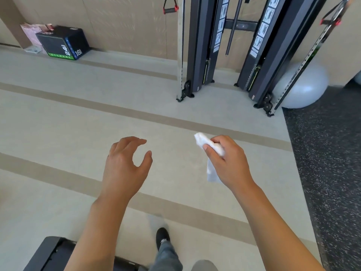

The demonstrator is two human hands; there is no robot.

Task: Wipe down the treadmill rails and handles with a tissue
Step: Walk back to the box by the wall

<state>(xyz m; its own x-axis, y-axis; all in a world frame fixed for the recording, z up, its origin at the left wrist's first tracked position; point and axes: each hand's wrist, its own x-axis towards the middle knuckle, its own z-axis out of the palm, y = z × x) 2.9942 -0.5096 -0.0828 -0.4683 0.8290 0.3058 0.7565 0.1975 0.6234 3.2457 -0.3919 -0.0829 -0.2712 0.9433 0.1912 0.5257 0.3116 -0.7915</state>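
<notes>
We hold the tissue (212,146) pinched in our R hand (226,159) above the floor (58,124). L hand (125,163) hangs w/ fingers loosely curled, holding nothing.

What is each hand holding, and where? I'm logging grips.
The right hand pinches a crumpled white tissue near its middle; both ends stick out. The left hand holds nothing.

Bright, even daylight; soft shadows on the floor (78,118); wide-angle bending at edges; slight motion blur throughout.
</notes>
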